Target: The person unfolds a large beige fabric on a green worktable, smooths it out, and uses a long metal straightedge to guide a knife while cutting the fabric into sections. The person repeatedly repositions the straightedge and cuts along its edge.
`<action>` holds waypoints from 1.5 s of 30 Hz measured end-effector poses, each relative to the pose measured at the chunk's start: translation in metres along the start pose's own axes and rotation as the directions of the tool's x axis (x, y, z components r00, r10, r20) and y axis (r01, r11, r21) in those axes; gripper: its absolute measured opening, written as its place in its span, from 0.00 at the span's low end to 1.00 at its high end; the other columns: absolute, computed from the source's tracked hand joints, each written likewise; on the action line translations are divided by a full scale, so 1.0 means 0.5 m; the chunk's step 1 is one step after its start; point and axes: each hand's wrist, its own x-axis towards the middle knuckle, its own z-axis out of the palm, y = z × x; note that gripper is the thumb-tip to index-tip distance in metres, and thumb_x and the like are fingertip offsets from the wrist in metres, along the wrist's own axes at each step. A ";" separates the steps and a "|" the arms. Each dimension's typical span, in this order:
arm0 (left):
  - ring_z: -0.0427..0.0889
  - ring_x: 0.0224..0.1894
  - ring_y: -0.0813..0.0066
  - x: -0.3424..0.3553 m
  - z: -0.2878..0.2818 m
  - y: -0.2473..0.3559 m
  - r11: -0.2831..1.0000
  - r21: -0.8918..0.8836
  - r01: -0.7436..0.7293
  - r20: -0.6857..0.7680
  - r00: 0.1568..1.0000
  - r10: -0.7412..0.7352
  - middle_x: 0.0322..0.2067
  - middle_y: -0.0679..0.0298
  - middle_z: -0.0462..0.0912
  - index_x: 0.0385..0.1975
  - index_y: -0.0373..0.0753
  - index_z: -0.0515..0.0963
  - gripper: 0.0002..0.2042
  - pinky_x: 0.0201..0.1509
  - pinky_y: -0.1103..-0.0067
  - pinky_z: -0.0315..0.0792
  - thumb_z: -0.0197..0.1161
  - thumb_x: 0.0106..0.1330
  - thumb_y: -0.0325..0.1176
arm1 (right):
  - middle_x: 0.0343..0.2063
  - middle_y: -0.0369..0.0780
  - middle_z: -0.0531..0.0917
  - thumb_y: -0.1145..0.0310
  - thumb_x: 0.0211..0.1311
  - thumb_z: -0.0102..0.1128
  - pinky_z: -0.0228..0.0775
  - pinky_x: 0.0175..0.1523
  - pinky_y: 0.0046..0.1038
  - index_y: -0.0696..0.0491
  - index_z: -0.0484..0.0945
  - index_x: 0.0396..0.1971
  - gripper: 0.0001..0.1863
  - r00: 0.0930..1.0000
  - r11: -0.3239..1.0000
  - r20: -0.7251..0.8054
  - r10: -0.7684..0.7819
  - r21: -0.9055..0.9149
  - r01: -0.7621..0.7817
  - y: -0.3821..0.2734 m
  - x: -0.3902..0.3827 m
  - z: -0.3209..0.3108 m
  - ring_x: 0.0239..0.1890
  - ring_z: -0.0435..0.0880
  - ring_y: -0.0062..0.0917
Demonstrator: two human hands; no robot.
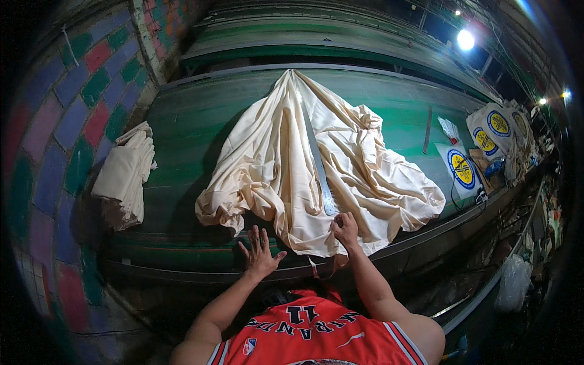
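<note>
A large cream cloth [267,164] lies bunched on the green table, gathered to a point at its far end and spread wide toward me in many folds. Along its middle rests a long metal ruler [316,158], its near end pointing toward my right hand. My right hand [345,230] is closed at the cloth's near edge, fingertips pressed together just past the ruler's end; what they pinch, if anything, is too small to make out. Left of it, my left hand [260,254] is open with fingers spread over the table's near edge, close to the cloth's lower hem and holding nothing.
A folded stack of cream cloth [125,176] sits at the table's left, beside a painted brick wall [61,140]. On the right lie a white sheet with a round blue-yellow emblem [460,170], more printed cloths [496,128] and a dark thin strip [427,131]. A clear plastic bag [514,283] hangs lower right.
</note>
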 end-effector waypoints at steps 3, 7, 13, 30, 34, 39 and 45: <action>0.31 0.77 0.42 -0.001 -0.001 0.001 1.000 -0.023 0.009 0.014 1.000 -0.008 0.76 0.47 0.28 0.75 0.35 0.37 0.56 0.69 0.33 0.28 0.48 0.60 0.75 | 0.29 0.43 0.76 0.69 0.51 0.70 0.73 0.38 0.34 0.55 0.79 0.32 0.10 1.000 0.995 -0.002 -0.001 -0.099 0.001 0.004 0.003 -0.003 0.30 0.80 0.35; 0.31 0.77 0.41 -0.002 -0.008 0.005 0.999 -0.033 0.016 0.032 0.999 -0.015 0.76 0.48 0.28 0.75 0.35 0.37 0.56 0.68 0.33 0.28 0.48 0.60 0.75 | 0.28 0.42 0.75 0.69 0.50 0.71 0.73 0.38 0.34 0.55 0.79 0.31 0.11 1.000 0.999 0.003 -0.001 -0.039 0.001 0.008 0.002 -0.002 0.30 0.80 0.34; 0.30 0.77 0.42 -0.003 -0.012 0.008 0.999 -0.020 0.028 0.060 0.998 -0.027 0.76 0.48 0.28 0.75 0.35 0.37 0.56 0.68 0.32 0.29 0.48 0.60 0.75 | 0.28 0.43 0.75 0.68 0.49 0.69 0.72 0.39 0.37 0.55 0.79 0.30 0.11 1.000 1.000 -0.023 -0.010 -0.009 0.010 0.009 0.000 0.000 0.32 0.79 0.38; 0.33 0.78 0.44 0.002 -0.018 0.009 0.999 -0.008 0.042 0.116 0.992 -0.040 0.76 0.49 0.30 0.75 0.35 0.40 0.52 0.69 0.33 0.30 0.50 0.64 0.70 | 0.28 0.43 0.75 0.69 0.50 0.68 0.71 0.38 0.37 0.54 0.78 0.30 0.10 1.000 1.000 -0.023 0.001 -0.031 -0.001 0.008 0.000 0.005 0.31 0.78 0.37; 0.34 0.78 0.44 0.003 -0.013 0.006 0.999 -0.005 0.043 0.116 0.992 -0.042 0.76 0.48 0.34 0.75 0.35 0.42 0.50 0.70 0.34 0.30 0.49 0.66 0.68 | 0.29 0.43 0.75 0.69 0.50 0.68 0.71 0.39 0.37 0.55 0.78 0.30 0.09 1.000 0.999 -0.011 0.026 -0.022 -0.026 0.004 0.000 0.004 0.32 0.78 0.38; 0.37 0.77 0.43 0.003 -0.003 0.004 0.999 0.007 0.031 0.096 0.995 -0.032 0.76 0.48 0.42 0.75 0.37 0.45 0.47 0.69 0.33 0.32 0.47 0.67 0.66 | 0.28 0.41 0.76 0.69 0.50 0.70 0.73 0.37 0.33 0.55 0.79 0.31 0.10 1.000 0.997 -0.023 0.021 -0.077 -0.023 0.008 0.002 0.006 0.29 0.80 0.32; 0.36 0.77 0.42 0.003 -0.001 0.002 1.000 0.013 0.022 0.088 0.996 -0.023 0.75 0.47 0.43 0.75 0.36 0.45 0.46 0.69 0.32 0.32 0.47 0.68 0.66 | 0.30 0.43 0.75 0.69 0.49 0.68 0.72 0.40 0.37 0.54 0.78 0.31 0.10 0.999 0.998 0.007 0.051 -0.041 -0.051 0.008 0.002 0.007 0.33 0.79 0.39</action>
